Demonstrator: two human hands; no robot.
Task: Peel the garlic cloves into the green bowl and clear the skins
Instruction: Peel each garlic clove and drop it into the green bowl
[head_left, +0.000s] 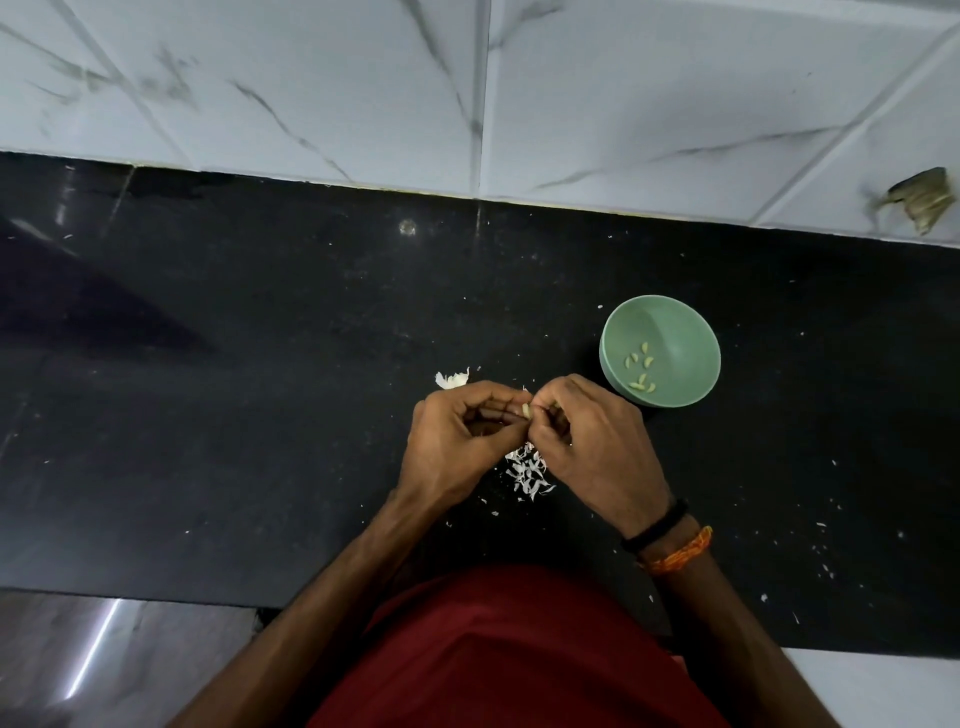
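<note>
Over the black counter my left hand (457, 441) and my right hand (592, 447) meet fingertip to fingertip, both pinching one small pale garlic clove (526, 410). A heap of white garlic skins (530, 470) lies on the counter just below and between the hands. A piece of unpeeled garlic bulb (452, 379) sits just beyond my left hand. The green bowl (675, 317) stands to the right of my right hand, holding several peeled cloves (641, 371).
The black counter (260, 389) runs across the view, sprinkled with tiny skin flecks, thicker at the right. A white marble-tiled wall (467, 88) rises behind it. A brownish scrap (922, 200) lies at the far right by the wall. The counter's near edge is at my waist.
</note>
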